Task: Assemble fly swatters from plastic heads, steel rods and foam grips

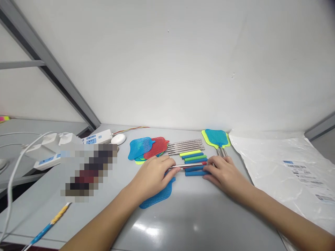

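My left hand (155, 170) is closed around one end of a metal rod (188, 165), which lies level across a row of coloured handle tubes. Those tubes, blue, green (195, 158) and yellow, with a bit of red showing by the rod's right end, lie side by side. At their right ends is my right hand (222, 170), its thumb and fingertip pinched on the end of the nearest blue tube (195, 173). Under my left wrist lies a blue fly swatter head (159, 197), partly covered. Several more metal rods (184, 146) lie behind the tubes.
Blue (140, 147) and red (156, 147) swatter heads are stacked at the back left. Green and blue swatters (217, 137) with metal stems lie back right. A white plastic bag (264, 164) covers the right side. Power strips (98, 136), cables and a pixelated object stand left.
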The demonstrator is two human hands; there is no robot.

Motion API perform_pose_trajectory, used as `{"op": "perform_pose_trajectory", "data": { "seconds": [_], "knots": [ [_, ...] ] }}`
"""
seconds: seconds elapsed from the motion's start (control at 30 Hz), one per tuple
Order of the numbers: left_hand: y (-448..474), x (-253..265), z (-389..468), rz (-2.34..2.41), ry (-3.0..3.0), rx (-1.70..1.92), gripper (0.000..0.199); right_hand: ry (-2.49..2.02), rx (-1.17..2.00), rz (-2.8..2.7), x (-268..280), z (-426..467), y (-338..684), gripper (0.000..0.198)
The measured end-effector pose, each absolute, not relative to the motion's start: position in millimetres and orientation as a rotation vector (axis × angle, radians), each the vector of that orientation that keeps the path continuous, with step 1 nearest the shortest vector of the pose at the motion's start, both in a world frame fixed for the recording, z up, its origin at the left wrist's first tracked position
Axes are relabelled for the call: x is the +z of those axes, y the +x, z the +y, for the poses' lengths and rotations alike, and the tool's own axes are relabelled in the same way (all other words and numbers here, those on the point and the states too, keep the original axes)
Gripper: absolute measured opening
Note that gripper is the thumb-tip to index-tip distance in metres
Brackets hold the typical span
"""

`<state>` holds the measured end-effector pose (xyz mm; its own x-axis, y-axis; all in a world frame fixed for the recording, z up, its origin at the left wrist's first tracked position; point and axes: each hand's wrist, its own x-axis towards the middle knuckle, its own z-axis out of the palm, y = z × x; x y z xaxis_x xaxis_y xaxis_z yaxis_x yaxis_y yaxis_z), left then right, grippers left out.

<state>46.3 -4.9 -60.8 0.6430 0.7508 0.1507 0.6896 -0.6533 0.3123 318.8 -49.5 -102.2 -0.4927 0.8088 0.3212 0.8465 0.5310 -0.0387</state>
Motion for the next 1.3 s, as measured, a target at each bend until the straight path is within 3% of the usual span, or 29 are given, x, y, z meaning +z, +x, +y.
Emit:
{"op": "perform_pose_trajectory", "data": {
  "seconds": [0.4,1.3],
  "knots": [
    [38,-64,8,1.203,2.646,0.448,0.03,-1.48,-0.116,-2.035,-100,-40,341,0.012],
    [37,-72,15,1.163,2.73,0.466,0.028,-1.27,-0.125,-2.109,-98,-38,344,0.021]
  ]
}}
